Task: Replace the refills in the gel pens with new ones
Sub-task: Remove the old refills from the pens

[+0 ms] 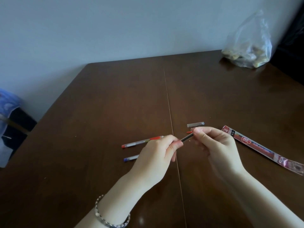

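Gripping one dark refill [186, 138] between both hands [217, 145], refill packet [261, 146] just beside them.

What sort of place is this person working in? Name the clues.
Probably a room at home, not a workshop: a dark wooden table pushed against a plain wall, a clear plastic bag of what may be food, and loose pens.

Nothing truly legible anywhere. Printed marks only on the refill packet [261, 147] lying on the worktop [115, 96]: a round red-and-white logo near its middle, small white characters toward the far end, a darker printed block at the near end, all too blurred to read.
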A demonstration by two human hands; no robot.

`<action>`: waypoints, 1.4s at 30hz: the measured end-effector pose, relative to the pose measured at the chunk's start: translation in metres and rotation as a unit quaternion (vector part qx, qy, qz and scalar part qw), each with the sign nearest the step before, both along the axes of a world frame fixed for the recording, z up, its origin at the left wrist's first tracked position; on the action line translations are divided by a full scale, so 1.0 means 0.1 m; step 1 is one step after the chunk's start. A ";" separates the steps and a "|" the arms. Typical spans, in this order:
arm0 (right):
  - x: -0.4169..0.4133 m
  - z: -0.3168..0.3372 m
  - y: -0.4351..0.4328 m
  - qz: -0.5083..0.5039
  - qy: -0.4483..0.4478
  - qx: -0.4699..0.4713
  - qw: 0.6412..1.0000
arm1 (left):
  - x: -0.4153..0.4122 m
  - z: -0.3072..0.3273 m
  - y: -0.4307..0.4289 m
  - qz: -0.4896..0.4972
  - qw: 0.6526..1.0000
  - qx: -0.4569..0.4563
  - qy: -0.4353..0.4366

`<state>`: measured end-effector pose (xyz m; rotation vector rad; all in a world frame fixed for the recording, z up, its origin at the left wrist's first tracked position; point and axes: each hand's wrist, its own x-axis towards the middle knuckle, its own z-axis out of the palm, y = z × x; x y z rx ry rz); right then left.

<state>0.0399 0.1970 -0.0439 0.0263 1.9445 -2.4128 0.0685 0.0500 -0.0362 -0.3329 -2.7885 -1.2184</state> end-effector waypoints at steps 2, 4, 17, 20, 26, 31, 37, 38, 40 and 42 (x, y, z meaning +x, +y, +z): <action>0.01 0.01 0.01 0.000 0.006 0.013 1.000 | 0.00 0.03 -0.02 0.005 1.000 0.011 0.001; 0.00 0.01 0.03 0.003 0.001 0.008 1.000 | -0.02 0.03 -0.05 0.019 1.000 0.022 0.014; 0.02 -0.05 0.08 0.028 -0.018 -0.006 0.999 | 0.05 0.04 -0.05 0.014 0.997 -0.064 0.051; 0.02 -0.05 0.08 0.031 -0.017 -0.002 0.999 | 0.05 0.04 -0.06 0.020 0.997 -0.052 0.045; 0.00 -0.05 0.16 0.088 -0.060 -0.020 0.994 | 0.08 -0.02 -0.07 0.020 0.995 -0.079 0.059; 0.01 -0.01 0.17 0.104 -0.085 0.084 0.987 | 0.09 -0.05 -0.08 0.028 0.994 -0.079 0.073; 0.03 -0.02 0.13 0.116 -0.093 0.015 0.989 | 0.09 -0.05 -0.06 0.033 0.993 -0.079 0.075; 0.03 -0.03 0.13 0.112 -0.092 0.020 0.989 | 0.09 -0.05 -0.06 0.031 0.993 -0.081 0.074; 0.03 -0.04 0.13 0.110 -0.090 0.007 0.990 | 0.10 -0.06 -0.05 0.026 0.993 -0.084 0.073; 0.03 -0.03 0.13 0.114 -0.094 -0.010 0.989 | 0.11 -0.07 -0.04 0.023 0.993 -0.086 0.073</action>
